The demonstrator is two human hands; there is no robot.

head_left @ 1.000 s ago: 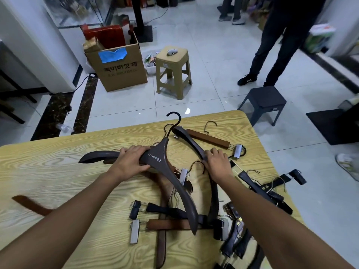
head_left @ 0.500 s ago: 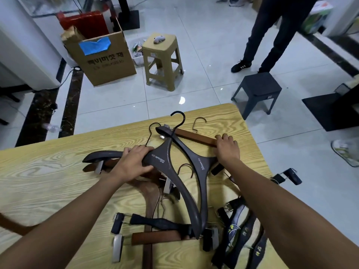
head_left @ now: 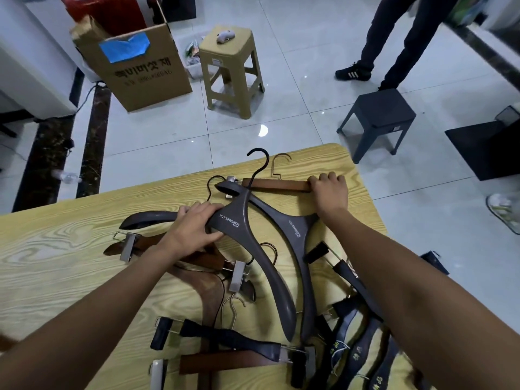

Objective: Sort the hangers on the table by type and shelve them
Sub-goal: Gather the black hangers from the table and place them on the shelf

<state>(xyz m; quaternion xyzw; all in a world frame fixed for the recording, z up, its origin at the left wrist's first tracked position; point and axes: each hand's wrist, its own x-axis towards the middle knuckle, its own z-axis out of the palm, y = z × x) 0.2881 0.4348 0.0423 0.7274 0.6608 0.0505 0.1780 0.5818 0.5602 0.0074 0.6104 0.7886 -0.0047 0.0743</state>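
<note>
Nearest us, at the front edge of the surface (head_left: pixel 56 249), the unsorted ones lie crossed over each other: a black clip hanger (head_left: pixel 225 337) over a near wooden clip bar (head_left: pixel 233 361), and to the right a heap of dark lettered hangers (head_left: pixel 342 327) partly under our right forearm. From that tangle we judge the sorting is barely begun. A little further in, a brown coat hanger (head_left: pixel 209 285) sits beneath the pile. Above it our left hand (head_left: pixel 197 226) has its grip closed on the shoulder of a grey coat hanger (head_left: pixel 267 274), thumb below and fingers over the top. That likely pins it so it does not slide while the other hand works. A second grey hanger (head_left: pixel 295 232) of the same make lies just beside and partly under the first, so the two already read as one type gathered together. Beyond them our right hand (head_left: pixel 329 190) reaches to the far corner, its grip curled over the end of the far wooden clip bar (head_left: pixel 275 184), seemingly to draw it clear of the grey pair's hooks. Past the surface stand a cardboard box (head_left: pixel 140 68), a tan stool (head_left: pixel 230 68) and a dark stool (head_left: pixel 377 116) on the tiled floor, with another person's legs (head_left: pixel 408 38) behind. We see no shelf here.
</note>
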